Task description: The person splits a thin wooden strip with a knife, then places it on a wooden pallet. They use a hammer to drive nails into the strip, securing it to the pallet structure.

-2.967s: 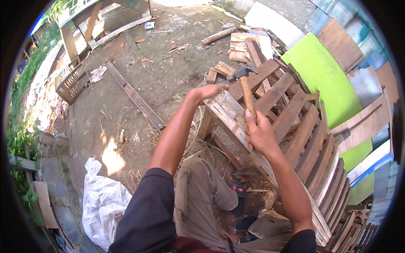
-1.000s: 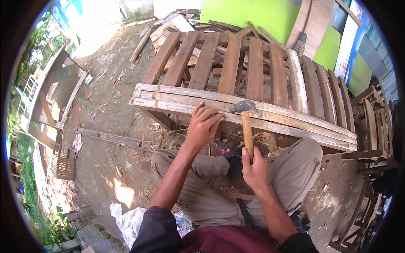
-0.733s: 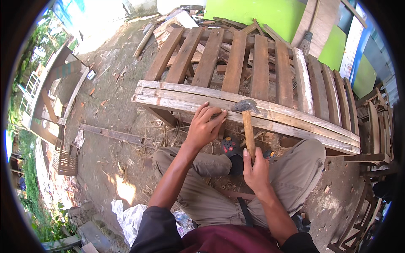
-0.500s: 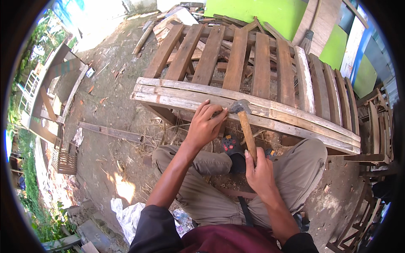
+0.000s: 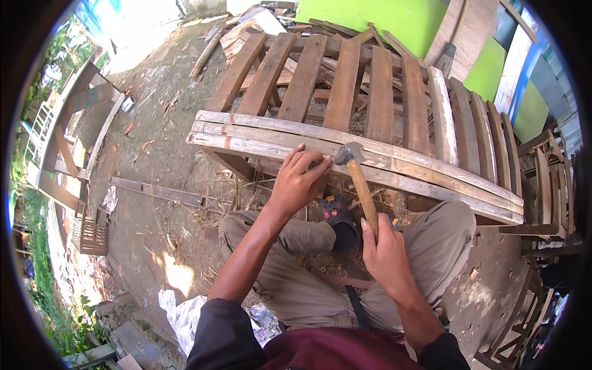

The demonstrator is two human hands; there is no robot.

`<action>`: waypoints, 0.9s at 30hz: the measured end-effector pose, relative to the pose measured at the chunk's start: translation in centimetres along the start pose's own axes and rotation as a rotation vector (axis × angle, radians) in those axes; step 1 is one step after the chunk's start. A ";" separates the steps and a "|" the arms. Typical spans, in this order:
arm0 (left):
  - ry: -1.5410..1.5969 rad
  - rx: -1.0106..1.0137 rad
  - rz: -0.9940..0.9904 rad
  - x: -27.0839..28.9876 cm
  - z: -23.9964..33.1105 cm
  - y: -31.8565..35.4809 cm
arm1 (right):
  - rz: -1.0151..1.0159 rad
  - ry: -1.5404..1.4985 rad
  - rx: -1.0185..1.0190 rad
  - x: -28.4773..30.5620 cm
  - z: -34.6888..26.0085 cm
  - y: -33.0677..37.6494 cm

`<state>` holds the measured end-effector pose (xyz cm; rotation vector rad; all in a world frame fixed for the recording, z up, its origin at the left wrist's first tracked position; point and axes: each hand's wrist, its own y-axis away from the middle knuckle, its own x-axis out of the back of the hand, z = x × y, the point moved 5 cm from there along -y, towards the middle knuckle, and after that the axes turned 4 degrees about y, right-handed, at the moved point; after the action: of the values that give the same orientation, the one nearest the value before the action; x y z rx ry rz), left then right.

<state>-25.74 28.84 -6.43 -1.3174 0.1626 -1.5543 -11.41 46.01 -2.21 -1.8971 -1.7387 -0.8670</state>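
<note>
My right hand [image 5: 387,256] is wrapped round the wooden handle of a claw hammer [image 5: 362,192]. Its grey metal head is up by the front edge of a long slatted wooden bench [image 5: 259,140], just right of my left fingertips. My left hand [image 5: 299,180] rests against that front rail with its fingers bent and its fingertips drawn together. Whatever sits between thumb and forefinger is too small to make out. Several pale, weathered strips run along the rail, and brown slats stretch away behind them.
My bent legs and a dark clog [image 5: 336,213] are beneath the rail. A metal bar [image 5: 157,192] lies on the dirt floor at left. A broom [image 5: 445,58] leans by green panels [image 5: 370,18] at the back. Another slatted wooden piece [image 5: 546,191] stands at right.
My right hand and the hammer handle have shifted slightly right, the head staying close to the rail. My left hand keeps its place on the rail. The whole view has moved a little.
</note>
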 end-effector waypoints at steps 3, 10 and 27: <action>-0.012 -0.016 -0.011 0.2 -0.2 0.2 | 0.081 -0.022 -0.005 0.6 -0.9 -0.1; -0.003 0.016 -0.011 0.0 0.0 0.1 | 0.061 0.020 0.054 1.0 -0.5 -0.1; -0.005 0.002 0.070 0.0 -0.3 1.2 | -0.030 0.207 -0.019 -0.1 0.8 -0.5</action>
<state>-25.22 28.15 -7.36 -1.3006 0.2017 -1.4912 -11.78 46.56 -2.86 -1.7292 -1.6431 -1.0547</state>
